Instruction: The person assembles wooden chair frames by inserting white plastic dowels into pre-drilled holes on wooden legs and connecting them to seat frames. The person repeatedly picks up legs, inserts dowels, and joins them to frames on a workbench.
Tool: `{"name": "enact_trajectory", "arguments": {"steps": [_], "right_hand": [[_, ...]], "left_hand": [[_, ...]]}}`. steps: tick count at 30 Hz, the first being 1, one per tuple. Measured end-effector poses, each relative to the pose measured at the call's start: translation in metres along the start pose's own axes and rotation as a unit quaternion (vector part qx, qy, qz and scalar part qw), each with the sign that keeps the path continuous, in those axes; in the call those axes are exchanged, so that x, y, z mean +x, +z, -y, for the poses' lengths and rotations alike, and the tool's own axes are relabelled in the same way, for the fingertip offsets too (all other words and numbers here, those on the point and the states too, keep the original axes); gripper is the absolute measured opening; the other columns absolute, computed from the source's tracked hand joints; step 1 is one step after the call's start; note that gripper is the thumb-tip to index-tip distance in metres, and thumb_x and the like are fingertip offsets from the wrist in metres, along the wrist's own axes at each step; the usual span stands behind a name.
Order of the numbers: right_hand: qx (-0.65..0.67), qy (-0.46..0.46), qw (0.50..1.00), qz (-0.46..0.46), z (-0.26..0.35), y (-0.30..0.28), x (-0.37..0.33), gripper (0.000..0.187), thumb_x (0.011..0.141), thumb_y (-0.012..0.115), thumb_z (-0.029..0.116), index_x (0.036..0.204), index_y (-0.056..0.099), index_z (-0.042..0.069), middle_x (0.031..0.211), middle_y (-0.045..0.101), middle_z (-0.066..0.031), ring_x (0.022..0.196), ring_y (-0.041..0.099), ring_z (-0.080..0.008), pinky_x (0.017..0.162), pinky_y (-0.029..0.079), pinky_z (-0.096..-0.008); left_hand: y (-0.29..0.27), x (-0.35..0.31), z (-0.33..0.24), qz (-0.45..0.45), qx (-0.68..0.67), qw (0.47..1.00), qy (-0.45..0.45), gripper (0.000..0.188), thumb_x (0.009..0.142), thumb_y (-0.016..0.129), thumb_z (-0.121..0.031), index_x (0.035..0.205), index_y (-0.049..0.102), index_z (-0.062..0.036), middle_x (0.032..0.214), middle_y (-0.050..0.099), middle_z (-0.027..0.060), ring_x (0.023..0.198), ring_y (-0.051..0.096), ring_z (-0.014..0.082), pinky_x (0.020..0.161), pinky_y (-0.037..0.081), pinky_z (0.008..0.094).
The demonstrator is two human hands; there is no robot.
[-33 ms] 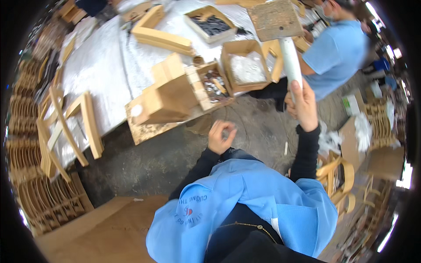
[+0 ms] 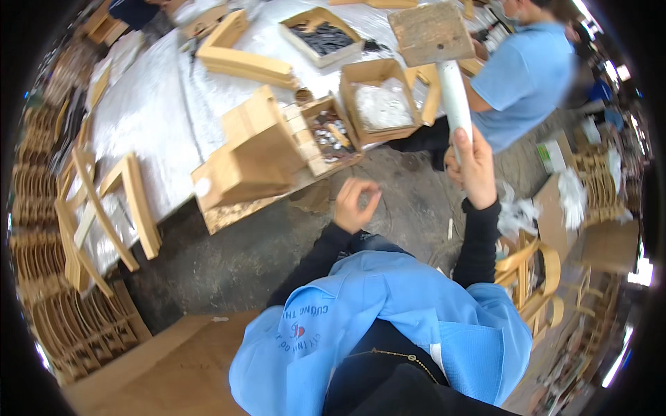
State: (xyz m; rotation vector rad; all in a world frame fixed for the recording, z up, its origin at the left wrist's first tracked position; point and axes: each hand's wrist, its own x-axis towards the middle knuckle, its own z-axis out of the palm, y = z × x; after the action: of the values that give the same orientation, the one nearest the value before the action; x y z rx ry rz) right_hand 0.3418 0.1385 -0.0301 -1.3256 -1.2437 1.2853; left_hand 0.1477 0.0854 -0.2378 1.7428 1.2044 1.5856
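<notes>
My right hand (image 2: pixel 477 173) is wrapped round the pale handle of a mallet (image 2: pixel 454 90). Its block-shaped wooden head is raised at the upper right, over the far side of the table. My left hand (image 2: pixel 355 204) hovers in front of my body, beyond the table's near edge. Its fingers curl toward the thumb in a ring; anything pinched in them is too small to make out. Closest to it are an open wooden box of small hardware (image 2: pixel 333 135) and an angled assembly of wooden boards (image 2: pixel 260 159).
A table (image 2: pixel 152 125) covered in shiny wrap carries a wooden corner frame (image 2: pixel 243 59), a tray of dark pieces (image 2: pixel 322 38) and a carton with a white plastic bag (image 2: pixel 381 97). A co-worker in a blue shirt (image 2: pixel 520 76) stands at the right. Curved wooden parts (image 2: pixel 83 319) are stacked left.
The table and its contents have shifted slightly left in the view. My left hand sits a little higher and further right; my right hand still grips the raised mallet.
</notes>
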Motion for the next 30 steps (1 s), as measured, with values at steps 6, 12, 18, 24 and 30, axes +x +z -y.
{"name": "enact_trajectory", "arguments": {"steps": [6, 12, 18, 24, 30], "right_hand": [[-0.040, 0.024, 0.993, -0.105, -0.039, -0.068, -0.043, 0.028, 0.103, 0.057, 0.031, 0.109, 0.057, 0.004, 0.064, 0.043, 0.0067, 0.051, 0.039, -0.0019, 0.045, 0.030, -0.0199], [-0.188, 0.031, 0.956, -0.225, -0.081, -0.110, -0.062, 0.029, 0.099, 0.062, 0.032, 0.108, 0.061, 0.004, 0.069, 0.055, -0.0059, 0.063, 0.052, -0.0112, 0.060, 0.047, -0.0312], [0.017, 0.098, 0.980, -0.170, -0.086, -0.114, -0.063, 0.030, 0.102, 0.057, 0.035, 0.103, 0.055, 0.006, 0.064, 0.049, 0.0014, 0.052, 0.047, -0.0055, 0.047, 0.039, -0.0253], [-0.033, 0.074, 0.989, -0.121, -0.081, -0.113, -0.054, 0.035, 0.100, 0.059, 0.039, 0.104, 0.058, 0.005, 0.064, 0.055, -0.0026, 0.053, 0.054, -0.0092, 0.050, 0.044, -0.0280], [-0.169, -0.064, 0.973, -0.146, -0.049, -0.086, -0.026, 0.038, 0.092, 0.072, 0.032, 0.113, 0.065, 0.002, 0.078, 0.070, -0.0079, 0.066, 0.068, -0.0180, 0.064, 0.054, -0.0325]], "left_hand": [[0.128, 0.168, 0.120, 0.091, 0.110, 0.990, -0.009, 0.013, 0.085, 0.058, -0.002, 0.090, 0.069, -0.0011, 0.091, 0.067, 0.0233, 0.088, 0.065, 0.0400, 0.078, 0.052, 0.0448], [0.170, 0.220, 0.243, 0.443, 0.413, 0.795, 0.037, 0.020, 0.085, 0.055, -0.014, 0.084, 0.072, -0.0025, 0.091, 0.070, 0.0240, 0.089, 0.069, 0.0401, 0.079, 0.055, 0.0493], [0.158, 0.234, 0.221, 0.425, 0.413, 0.805, 0.015, 0.010, 0.076, 0.071, -0.011, 0.084, 0.074, -0.0046, 0.086, 0.071, 0.0241, 0.085, 0.069, 0.0405, 0.080, 0.056, 0.0486], [0.138, 0.236, 0.189, 0.350, 0.330, 0.875, -0.057, 0.027, 0.070, 0.084, -0.015, 0.095, 0.078, -0.0087, 0.084, 0.072, 0.0220, 0.081, 0.071, 0.0339, 0.076, 0.056, 0.0420], [0.102, 0.227, 0.009, 0.120, -0.169, 0.946, -0.248, 0.035, 0.090, 0.072, -0.009, 0.122, 0.065, 0.0026, 0.092, 0.069, 0.0029, 0.076, 0.061, 0.0069, 0.067, 0.046, 0.0195]]}}
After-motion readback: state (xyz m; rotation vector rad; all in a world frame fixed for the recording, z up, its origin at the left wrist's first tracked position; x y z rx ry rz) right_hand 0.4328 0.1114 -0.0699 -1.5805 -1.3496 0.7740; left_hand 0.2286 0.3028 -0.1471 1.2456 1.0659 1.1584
